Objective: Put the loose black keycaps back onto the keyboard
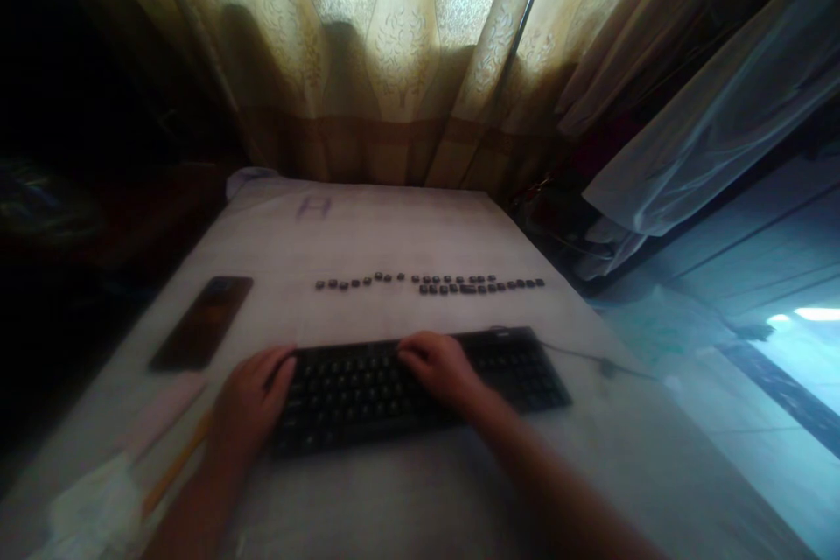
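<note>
A black keyboard [347, 402] lies slightly angled on the white-covered table. My left hand [253, 394] grips its left end, thumb near the top corner and fingers along the edge. Over the keyboard's upper middle is my right hand [437, 363], its fingers drawn together in a pinch at the top row of keys. Whatever sits between those fingertips is hidden and blurred. Beyond the keyboard, loose black keycaps [452, 289] lie in two uneven rows, with more of them strung out to the left [355, 283].
A dark smartphone [202, 324] lies left of the keyboard. Nearer are a pinkish strip [164, 407], a yellow-orange stick [174, 468] and a crumpled whitish piece [98, 503]. The keyboard cable [591, 359] runs off right. A patterned curtain [374, 61] hangs behind the table [394, 227].
</note>
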The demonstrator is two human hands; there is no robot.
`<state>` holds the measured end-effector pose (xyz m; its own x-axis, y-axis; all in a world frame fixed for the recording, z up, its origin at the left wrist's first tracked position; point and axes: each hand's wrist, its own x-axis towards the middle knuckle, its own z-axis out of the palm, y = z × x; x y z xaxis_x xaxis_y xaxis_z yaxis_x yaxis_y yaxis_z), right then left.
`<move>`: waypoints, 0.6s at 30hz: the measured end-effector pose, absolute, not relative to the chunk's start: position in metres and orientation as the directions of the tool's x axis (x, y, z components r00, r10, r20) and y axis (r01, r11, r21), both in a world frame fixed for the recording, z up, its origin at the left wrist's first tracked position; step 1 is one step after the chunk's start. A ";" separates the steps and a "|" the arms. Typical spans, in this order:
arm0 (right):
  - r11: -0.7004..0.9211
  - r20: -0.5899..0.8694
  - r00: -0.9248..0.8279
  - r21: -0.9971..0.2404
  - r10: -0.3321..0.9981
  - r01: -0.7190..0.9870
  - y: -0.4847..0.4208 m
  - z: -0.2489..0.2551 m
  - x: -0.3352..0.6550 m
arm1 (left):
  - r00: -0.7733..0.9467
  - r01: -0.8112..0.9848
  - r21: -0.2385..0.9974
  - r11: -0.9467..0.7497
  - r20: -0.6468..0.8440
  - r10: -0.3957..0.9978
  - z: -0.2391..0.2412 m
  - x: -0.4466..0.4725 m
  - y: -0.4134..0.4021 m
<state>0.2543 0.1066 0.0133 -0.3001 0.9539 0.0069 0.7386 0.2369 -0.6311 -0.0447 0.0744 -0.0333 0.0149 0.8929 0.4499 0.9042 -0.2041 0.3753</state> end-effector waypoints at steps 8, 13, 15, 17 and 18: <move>0.265 -0.025 -0.322 -0.510 0.946 0.818 0.104 0.018 0.245 | 0.009 0.904 0.378 -0.200 0.450 0.893 -0.034 -0.045 0.074; 0.268 -0.027 -0.316 -0.464 0.948 0.844 0.103 0.019 0.244 | 0.006 0.908 0.370 -0.196 0.456 0.890 -0.035 -0.045 0.074; 0.268 -0.019 -0.309 -0.444 0.951 0.855 0.101 0.018 0.243 | 0.004 0.909 0.370 -0.192 0.453 0.892 -0.035 -0.046 0.074; 0.264 -0.015 -0.298 -0.417 0.955 0.869 0.099 0.016 0.241 | 0.003 0.911 0.369 -0.186 0.445 0.895 -0.036 -0.046 0.075; 0.260 -0.018 -0.291 -0.401 0.956 0.879 0.098 0.015 0.240 | 0.004 0.911 0.369 -0.185 0.441 0.897 -0.036 -0.046 0.075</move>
